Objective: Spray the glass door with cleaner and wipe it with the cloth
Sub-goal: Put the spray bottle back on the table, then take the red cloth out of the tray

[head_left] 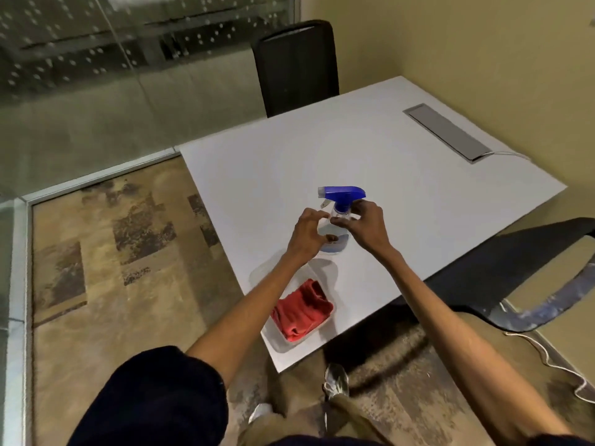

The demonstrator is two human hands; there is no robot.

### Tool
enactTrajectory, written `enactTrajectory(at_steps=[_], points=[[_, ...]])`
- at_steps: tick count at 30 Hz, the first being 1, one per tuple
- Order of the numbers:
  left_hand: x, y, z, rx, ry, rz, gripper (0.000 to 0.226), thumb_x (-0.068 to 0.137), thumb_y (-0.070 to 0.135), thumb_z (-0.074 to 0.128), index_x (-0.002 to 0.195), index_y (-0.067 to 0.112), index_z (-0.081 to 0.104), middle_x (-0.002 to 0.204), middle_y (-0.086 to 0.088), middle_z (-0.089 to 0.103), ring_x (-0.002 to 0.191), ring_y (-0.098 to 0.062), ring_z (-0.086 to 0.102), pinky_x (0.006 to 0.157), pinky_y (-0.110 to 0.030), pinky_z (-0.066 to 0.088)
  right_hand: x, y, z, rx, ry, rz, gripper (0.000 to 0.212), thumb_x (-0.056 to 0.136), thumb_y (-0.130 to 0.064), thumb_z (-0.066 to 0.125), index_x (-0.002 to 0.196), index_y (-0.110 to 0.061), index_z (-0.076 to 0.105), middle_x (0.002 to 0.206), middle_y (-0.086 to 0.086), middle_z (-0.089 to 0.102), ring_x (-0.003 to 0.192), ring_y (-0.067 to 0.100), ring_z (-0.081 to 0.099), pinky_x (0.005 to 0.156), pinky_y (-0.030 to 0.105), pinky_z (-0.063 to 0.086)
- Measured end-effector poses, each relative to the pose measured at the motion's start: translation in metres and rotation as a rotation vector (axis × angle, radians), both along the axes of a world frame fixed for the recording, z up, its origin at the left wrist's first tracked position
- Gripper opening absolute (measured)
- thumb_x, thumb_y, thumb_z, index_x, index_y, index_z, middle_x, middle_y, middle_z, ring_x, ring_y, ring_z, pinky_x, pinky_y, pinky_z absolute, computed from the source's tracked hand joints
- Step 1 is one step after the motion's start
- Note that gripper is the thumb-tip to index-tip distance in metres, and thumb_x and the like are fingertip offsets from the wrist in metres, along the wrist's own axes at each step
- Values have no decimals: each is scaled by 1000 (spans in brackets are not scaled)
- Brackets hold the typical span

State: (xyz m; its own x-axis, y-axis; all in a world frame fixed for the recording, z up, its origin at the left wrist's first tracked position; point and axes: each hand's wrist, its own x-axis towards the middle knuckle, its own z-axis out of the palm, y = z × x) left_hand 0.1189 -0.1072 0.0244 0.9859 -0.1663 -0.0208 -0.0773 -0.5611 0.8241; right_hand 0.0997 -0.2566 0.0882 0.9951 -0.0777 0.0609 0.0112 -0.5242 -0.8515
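Blue-topped spray bottle (343, 192) upright on table (370, 149); red cloth (302, 310) crumpled in clear tray (280, 344)

Spray bottle (342, 204): clear plastic, glossy blue head. Cloth (302, 312): red, soft weave. Tabletop (354, 149): smooth, matt white. Glass door (96, 75): reflective.

spray bottle (343, 206): 1 | red cloth (301, 312): 1 | clear tray (277, 344), perhaps a tub: 1 | table (370, 149): 1 | chairs (296, 66) (502, 265): 2

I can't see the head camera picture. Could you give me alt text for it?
The right hand holds a blue-topped spray bottle standing on a white table, the left hand curled beside it. A red cloth lies in a clear tray nearby; the glass door is at the left.
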Motion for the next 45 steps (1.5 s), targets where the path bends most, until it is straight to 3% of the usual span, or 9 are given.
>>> enactTrajectory(at_steps=[5, 14, 18, 20, 23, 28, 34, 40, 45], points=[[10, -35, -27, 49, 93, 114, 51, 78, 22, 80, 124, 11, 63, 121, -7, 58, 109, -21, 58, 92, -27, 45, 21, -23, -27, 10, 63, 33, 30, 74, -10, 83, 100, -1, 71, 89, 6, 72, 85, 23, 69, 82, 37, 58], [11, -67, -61, 83, 137, 210, 44, 81, 18, 76, 123, 14, 63, 115, -7, 59, 107, -22, 57, 89, -30, 46, 36, -49, -62, 55, 102, 107, 29, 74, -10, 82, 101, -6, 71, 88, -2, 70, 82, 15, 67, 77, 24, 54], [10, -69, -62, 68, 148, 234, 43, 84, 19, 72, 126, 17, 61, 115, -6, 59, 107, -21, 57, 89, -29, 48, 42, -54, -65, 85, 88, 139, 32, 75, -9, 82, 104, -5, 69, 90, -3, 68, 80, 8, 65, 72, 7, 48], [8, -70, -61, 43, 163, 238, 45, 85, 19, 72, 128, 16, 58, 119, -6, 58, 110, -22, 56, 92, -28, 47, 43, -55, -68, 82, 86, 161, 34, 75, -9, 82, 106, -3, 69, 93, -1, 70, 83, 11, 66, 76, 13, 52], [1, -73, -57, 1, 189, 247, 56, 88, 15, 69, 140, 17, 46, 132, -6, 51, 119, -18, 50, 97, -26, 41, 39, -58, -76, 81, 109, 174, 44, 73, -13, 82, 113, -4, 68, 103, 5, 73, 95, 17, 67, 86, 33, 57], [-18, -72, -49, -66, 153, 307, 65, 90, 10, 67, 147, 19, 36, 143, -6, 43, 126, -17, 46, 105, -32, 42, 20, -62, -86, 23, 83, 55, 77, 68, -21, 89, 131, -7, 48, 123, 3, 51, 107, 15, 51, 86, 23, 45], [-58, -31, -54, -11, -51, 630, 46, 83, -10, 48, 120, 15, 56, 112, -2, 60, 94, -19, 59, 78, -39, 55, -10, -52, -82, 101, -111, -143, 35, 78, -10, 73, 100, -11, 45, 94, -2, 46, 78, 10, 43, 70, 19, 40], [-97, 25, -68, 172, -45, 799, 41, 77, -9, 48, 107, 18, 58, 105, 3, 61, 99, -21, 59, 83, -43, 52, -20, -9, -75, 183, -100, 51, 21, 84, 4, 56, 83, -14, 46, 70, -10, 45, 61, 6, 44, 59, 20, 40], [-121, 39, -64, 715, 207, 497, 38, 86, 29, 65, 121, 15, 59, 143, -11, 41, 140, -29, 28, 110, -49, 30, -26, 25, -96, -20, -19, 395, 13, 82, -9, 63, 85, -18, 54, 72, -9, 54, 68, 9, 52, 64, 28, 44]])
